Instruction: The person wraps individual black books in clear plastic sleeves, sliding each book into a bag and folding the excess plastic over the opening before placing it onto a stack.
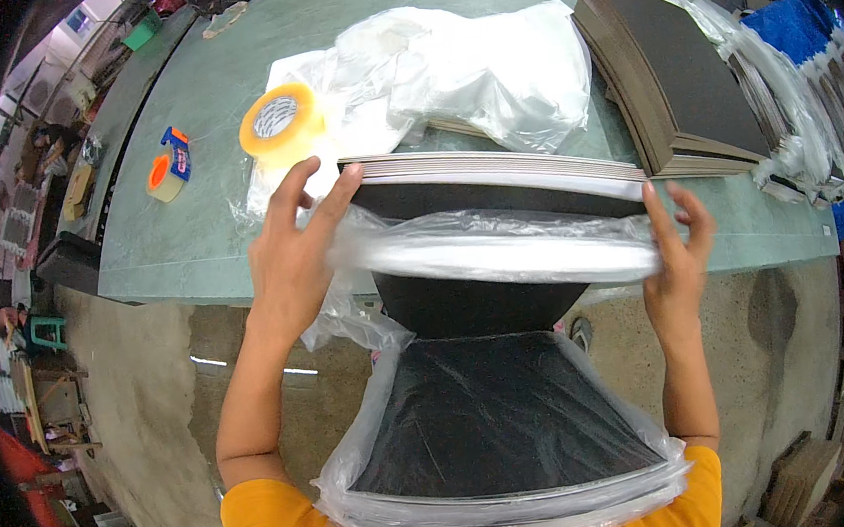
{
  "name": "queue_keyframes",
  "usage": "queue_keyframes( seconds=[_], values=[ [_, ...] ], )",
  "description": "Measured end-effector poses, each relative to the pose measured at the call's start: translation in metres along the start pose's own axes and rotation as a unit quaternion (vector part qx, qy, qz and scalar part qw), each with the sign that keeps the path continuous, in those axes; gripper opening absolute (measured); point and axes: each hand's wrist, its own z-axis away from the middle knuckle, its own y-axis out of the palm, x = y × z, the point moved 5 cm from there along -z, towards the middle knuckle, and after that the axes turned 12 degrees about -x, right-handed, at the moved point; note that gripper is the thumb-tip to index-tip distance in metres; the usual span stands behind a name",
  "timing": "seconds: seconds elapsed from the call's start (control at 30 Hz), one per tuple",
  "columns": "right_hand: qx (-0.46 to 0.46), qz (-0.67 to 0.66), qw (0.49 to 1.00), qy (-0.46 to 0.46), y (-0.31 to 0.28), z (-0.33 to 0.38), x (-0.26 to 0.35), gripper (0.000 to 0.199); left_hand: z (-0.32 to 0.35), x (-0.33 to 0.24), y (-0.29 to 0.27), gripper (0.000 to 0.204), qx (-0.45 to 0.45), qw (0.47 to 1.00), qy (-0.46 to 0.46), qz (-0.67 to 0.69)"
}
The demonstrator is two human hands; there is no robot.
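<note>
In front of me a stack of black boards [476,197] with pale layered edges stands at the near table edge, partly inside a clear plastic bag [501,249]. My left hand [298,249] presses its fingertips against the stack's left end, by the bag's blurred side. At the opposite end, my right hand [679,251] touches the stack's corner and the bag with its fingers bent. Closer to my body, a black panel wrapped in clear plastic [506,417] reaches down to my chest. The undersides of both hands' grips are hidden.
Beyond the stack lie crumpled clear bags [464,59] and a roll of yellowish tape [279,120]. A tape dispenser [171,165] is at the left. More black boards [676,66] are piled at the right, beside plastic-wrapped bundles [799,100]. The green table [210,252] ends just before me.
</note>
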Motion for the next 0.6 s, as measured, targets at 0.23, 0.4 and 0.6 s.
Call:
queue_keyframes(
  seconds=[0.23, 0.4, 0.6],
  values=[
    [0.238, -0.648, 0.627, 0.361, -0.009, 0.048, -0.053, 0.026, 0.026, 0.031, -0.01, 0.036, 0.118, 0.857, -0.118, 0.487],
    [0.412, -0.52, 0.538, 0.52, 0.082, 0.19, -0.062, 0.029, 0.16, 0.044, 0.085, 0.028, 0.392, 0.383, -0.514, 0.659],
    [0.536, -0.271, 0.644, 0.474, 0.11, 0.287, -0.05, 0.016, 0.313, 0.058, 0.182, 0.019, 0.334, 0.45, -0.663, 0.497]
  ],
)
